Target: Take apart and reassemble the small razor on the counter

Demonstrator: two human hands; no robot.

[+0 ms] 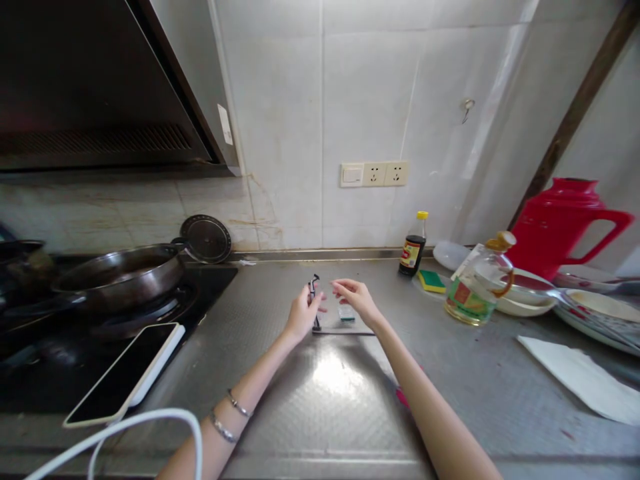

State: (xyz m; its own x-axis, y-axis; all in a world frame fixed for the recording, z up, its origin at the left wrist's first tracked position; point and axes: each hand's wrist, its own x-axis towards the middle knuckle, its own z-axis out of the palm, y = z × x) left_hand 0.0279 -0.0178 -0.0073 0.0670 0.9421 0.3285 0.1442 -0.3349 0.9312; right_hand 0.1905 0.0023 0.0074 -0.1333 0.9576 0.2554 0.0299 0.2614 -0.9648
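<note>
My left hand (302, 315) is closed round a thin, upright black-and-silver piece (314, 288) with a bent tip at the top. Its kind is too small to tell. Just to the right, my right hand (353, 295) has its thumb and fingers drawn together in a pinch, close to that piece. Whatever lies between those fingertips, if anything, does not show. Beneath the hands, a small clear box with a green base (346, 313) sits on the steel counter (330, 400). A dark thin edge (345, 332) runs along the counter just in front of it.
A phone (125, 373) with a white cable lies by the stove, where a steel pan (123, 273) stands. To the right are a soy sauce bottle (411, 250), a sponge (431, 281), an oil bottle (473, 290), stacked dishes (600, 320), a red jug (560, 227) and white paper (580, 377).
</note>
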